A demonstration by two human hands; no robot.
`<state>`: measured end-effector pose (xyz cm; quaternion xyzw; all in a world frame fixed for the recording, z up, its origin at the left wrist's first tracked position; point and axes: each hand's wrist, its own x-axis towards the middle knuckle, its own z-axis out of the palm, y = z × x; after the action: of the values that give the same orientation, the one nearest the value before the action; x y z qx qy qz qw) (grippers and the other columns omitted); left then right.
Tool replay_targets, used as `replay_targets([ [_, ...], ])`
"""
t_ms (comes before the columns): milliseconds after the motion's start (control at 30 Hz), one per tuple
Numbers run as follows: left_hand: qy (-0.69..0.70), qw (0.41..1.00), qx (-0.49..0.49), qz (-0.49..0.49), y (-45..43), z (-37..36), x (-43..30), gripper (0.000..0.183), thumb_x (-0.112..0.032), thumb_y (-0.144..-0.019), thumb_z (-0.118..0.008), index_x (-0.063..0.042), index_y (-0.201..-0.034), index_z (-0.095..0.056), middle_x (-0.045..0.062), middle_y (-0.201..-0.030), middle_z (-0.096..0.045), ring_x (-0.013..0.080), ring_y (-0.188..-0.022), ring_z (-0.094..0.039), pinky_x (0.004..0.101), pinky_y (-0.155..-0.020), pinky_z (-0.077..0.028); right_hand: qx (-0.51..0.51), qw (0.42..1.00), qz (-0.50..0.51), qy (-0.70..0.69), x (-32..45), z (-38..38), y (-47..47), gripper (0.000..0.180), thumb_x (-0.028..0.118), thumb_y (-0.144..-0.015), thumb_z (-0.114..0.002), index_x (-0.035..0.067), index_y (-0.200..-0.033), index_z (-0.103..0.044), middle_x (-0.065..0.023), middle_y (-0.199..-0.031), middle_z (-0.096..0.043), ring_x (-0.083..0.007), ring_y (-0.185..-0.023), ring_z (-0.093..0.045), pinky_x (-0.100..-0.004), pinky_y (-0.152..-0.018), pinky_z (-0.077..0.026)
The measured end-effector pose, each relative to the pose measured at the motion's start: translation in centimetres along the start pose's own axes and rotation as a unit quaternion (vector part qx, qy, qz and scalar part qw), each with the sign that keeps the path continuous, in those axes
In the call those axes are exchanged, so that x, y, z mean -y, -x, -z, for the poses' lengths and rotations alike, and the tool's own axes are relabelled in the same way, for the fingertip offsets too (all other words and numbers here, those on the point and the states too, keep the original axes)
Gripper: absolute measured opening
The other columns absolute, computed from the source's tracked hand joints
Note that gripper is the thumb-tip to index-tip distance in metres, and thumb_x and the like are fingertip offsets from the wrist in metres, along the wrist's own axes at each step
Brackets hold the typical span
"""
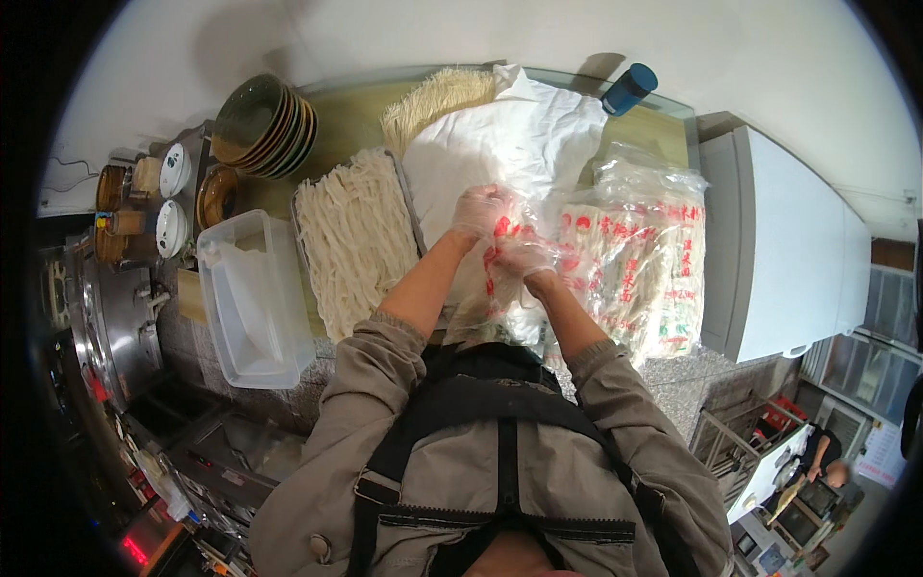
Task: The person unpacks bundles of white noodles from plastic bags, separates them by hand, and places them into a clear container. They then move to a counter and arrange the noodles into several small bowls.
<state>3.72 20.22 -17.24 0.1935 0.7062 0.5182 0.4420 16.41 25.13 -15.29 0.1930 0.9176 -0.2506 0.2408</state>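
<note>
Both my hands wear thin clear plastic gloves and meet at a clear plastic bag with red print, in front of my apron. My left hand grips the bag's upper part; my right hand holds it just below and to the right. Crumpled film and my fingers hide how much the bag contains. Beneath my hands spreads a white cloth. Directly right of my right hand lie several printed bags of rice noodles. On my left, wide flat noodles fill a metal tray.
Dry thin noodles stick out behind the cloth. A blue lidded cup stands at the back. Stacked bowls and a clear plastic bin are left, a white chest freezer right. Another person is far off, lower right.
</note>
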Motion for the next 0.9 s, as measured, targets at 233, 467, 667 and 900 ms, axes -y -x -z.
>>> replay_targets([
  [233,0.271,0.957,-0.080,0.065,1.8,0.5,-1.8,0.010,-0.012,-0.085,-0.058,-0.003,-0.085,-0.062,0.000,-0.072,-0.057,0.0077,-0.059,-0.047,0.0213,-0.052,-0.039,-0.196,0.720,-0.036,-0.665,-1.0,-2.6,4.1,0.085,0.006,-0.070,-0.067,0.000,-0.137,-0.016,-0.0115,-0.130,-0.044,-0.0217,-0.119,-0.043,-0.0313,-0.101,-0.033],
  [467,0.385,0.877,0.284,0.048,4.4,-1.6,-4.1,0.008,-0.012,-0.088,-0.056,-0.005,-0.082,-0.057,0.001,-0.074,-0.054,0.0101,-0.063,-0.048,0.0237,-0.056,-0.042,-0.136,0.875,-0.093,-0.455,-1.5,-4.1,5.0,0.057,0.020,-0.073,-0.069,-0.001,-0.121,-0.046,-0.0104,-0.113,-0.055,-0.0205,-0.102,-0.052,-0.0315,-0.090,-0.041],
  [667,0.399,0.896,0.165,0.101,6.8,-2.7,-5.0,0.007,-0.011,-0.087,-0.057,-0.004,-0.090,-0.057,0.003,-0.081,-0.056,0.0125,-0.075,-0.053,0.0267,-0.075,-0.047,-0.282,0.809,-0.108,-0.504,1.0,-4.7,6.4,0.053,0.016,-0.071,-0.069,0.000,-0.117,-0.049,-0.0083,-0.107,-0.057,-0.0189,-0.095,-0.055,-0.0312,-0.084,-0.043],
  [900,0.516,0.856,-0.033,-0.023,3.9,0.8,-2.7,0.005,-0.005,-0.085,-0.057,-0.006,-0.080,-0.056,0.002,-0.079,-0.057,0.0106,-0.069,-0.052,0.0215,-0.062,-0.044,-0.389,0.617,-0.136,-0.670,1.4,-4.9,9.0,0.049,0.009,-0.068,-0.071,0.001,-0.112,-0.052,-0.0057,-0.100,-0.059,-0.0169,-0.086,-0.057,-0.0308,-0.077,-0.047],
])
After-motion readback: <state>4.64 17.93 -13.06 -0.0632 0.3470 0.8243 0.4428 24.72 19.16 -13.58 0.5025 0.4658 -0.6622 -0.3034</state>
